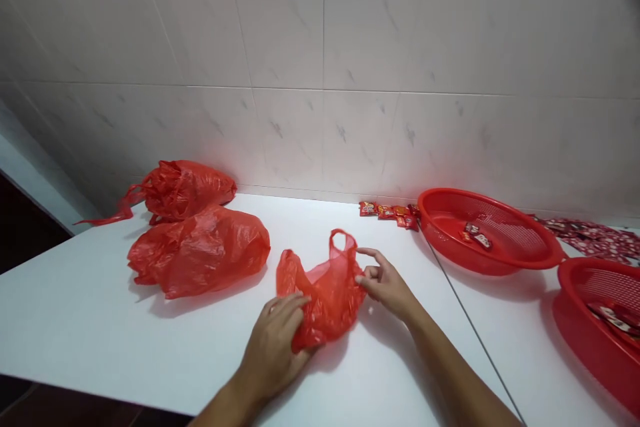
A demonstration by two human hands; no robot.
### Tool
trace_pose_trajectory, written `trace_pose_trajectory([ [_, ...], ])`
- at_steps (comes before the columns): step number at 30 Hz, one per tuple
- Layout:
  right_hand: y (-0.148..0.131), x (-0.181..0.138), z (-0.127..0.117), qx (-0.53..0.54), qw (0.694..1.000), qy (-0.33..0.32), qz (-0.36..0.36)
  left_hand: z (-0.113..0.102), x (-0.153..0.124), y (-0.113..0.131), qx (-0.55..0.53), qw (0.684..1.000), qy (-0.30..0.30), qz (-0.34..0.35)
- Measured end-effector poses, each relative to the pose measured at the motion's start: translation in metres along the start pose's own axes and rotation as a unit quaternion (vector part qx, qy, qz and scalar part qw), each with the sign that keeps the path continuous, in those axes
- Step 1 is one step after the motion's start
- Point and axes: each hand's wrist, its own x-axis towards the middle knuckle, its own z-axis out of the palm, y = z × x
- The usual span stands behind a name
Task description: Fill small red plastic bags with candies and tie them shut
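**Left hand (277, 340) and right hand (383, 283) on either side of a red bag (330, 307)**

Nearest the camera, both forearms come in from the bottom of the view, and the bag sits on the desk (165, 353) between the hands. The left fingers are curved over its lower left side, with the thumb low along the near edge, so that hand appears closed on the film. The right fingers are half curled at the bag's right edge, the index stretched out toward the wall (360, 140); whether thumb and finger pinch the film, I cannot tell.

Slack and crumpled, the bag has no clear long axis. Its mouth and two handles point away from the person. The right handle (343, 239) stands up as an open loop, just beyond the right fingertips and well apart from the left hand, so the right is nearer.

Two red bundles (215, 253) (185, 190) lie to the left, the closer one a short way off. Bare desk runs from the bag back to the wall. To the right, past the seam (463, 307), two baskets (493, 230) (595, 340) bound the room; small packets (385, 211) lie by the wall.
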Motion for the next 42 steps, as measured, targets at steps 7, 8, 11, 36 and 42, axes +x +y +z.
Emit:
trace_pose_trajectory([
  [7, 0.036, 0.017, -0.05, -0.139, 0.986, 0.087, 0.01, 0.004, 0.049, -0.134, 0.127, 0.946, -0.154, -0.255],
  [8, 0.037, 0.018, -0.049, -0.149, 0.985, 0.092, 0.013, 0.004, 0.061, -0.138, 0.137, 0.94, -0.145, -0.278],
  [11, 0.034, 0.02, -0.043, -0.183, 0.979, 0.094, 0.001, 0.005, 0.098, -0.102, 0.131, 0.974, -0.022, -0.186],
  [36, 0.023, 0.013, -0.047, -0.101, 0.958, 0.264, -0.051, 0.058, 0.119, -0.044, 0.139, 0.975, -0.094, -0.148],
  [42, 0.019, 0.008, -0.041, -0.085, 0.936, 0.295, -0.17, 0.058, 0.116, -0.049, 0.121, 0.974, -0.121, -0.15],
])
